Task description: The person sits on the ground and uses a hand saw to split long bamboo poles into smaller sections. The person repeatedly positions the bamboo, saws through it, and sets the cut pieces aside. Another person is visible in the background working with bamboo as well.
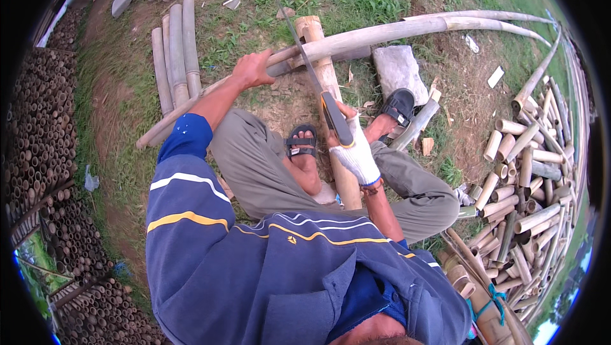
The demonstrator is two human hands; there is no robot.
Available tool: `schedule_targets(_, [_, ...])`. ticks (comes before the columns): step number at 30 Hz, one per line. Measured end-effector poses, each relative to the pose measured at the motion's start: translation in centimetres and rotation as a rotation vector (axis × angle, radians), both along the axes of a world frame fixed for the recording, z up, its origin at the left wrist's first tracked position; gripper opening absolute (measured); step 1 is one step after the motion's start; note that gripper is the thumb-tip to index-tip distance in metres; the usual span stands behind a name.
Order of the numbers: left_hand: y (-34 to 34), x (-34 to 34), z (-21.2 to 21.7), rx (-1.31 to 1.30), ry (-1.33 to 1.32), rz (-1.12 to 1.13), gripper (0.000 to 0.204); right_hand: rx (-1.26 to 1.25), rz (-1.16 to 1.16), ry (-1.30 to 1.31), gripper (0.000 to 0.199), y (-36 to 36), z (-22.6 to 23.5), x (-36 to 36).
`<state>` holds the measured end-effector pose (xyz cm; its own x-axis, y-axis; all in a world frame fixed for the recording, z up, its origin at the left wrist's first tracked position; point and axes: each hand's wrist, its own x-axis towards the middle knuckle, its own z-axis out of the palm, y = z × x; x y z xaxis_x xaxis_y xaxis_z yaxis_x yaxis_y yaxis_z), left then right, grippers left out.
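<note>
r hand [358, 159] clamped on saw [335, 120], l hand [253, 69] gripping bamboo pole [375, 34]; blade's across it, cut prob. unfinished, depth unclear. short pcs [500, 207] done, piled at r.

From my remote seat I am making out no readable words or numbers. Toward six o'clock, a small yellow emblem [291, 240] is showing on the navy top [223, 275]; near the dial's centre, a dark sandal [301, 141] is bearing a pale tag [293, 152], too small for reading.
</note>
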<state>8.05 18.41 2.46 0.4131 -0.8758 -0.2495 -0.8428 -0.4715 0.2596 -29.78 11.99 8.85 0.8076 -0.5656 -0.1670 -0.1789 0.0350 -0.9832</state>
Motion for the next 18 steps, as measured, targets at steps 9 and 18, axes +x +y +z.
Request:
schedule_targets(9, [0.7, -1.0, -0.5, 0.013, -0.023, 0.058, 0.081, -0.193, 0.050, 0.014, 0.081, 1.3, -1.5, -5.2])
schedule_targets(18, [-0.7, 0.1, -0.1, 0.020, -0.084, -0.005, 0.087, -0.224, -0.017, -0.161, 0.077, -5.8, -5.0, 11.9])
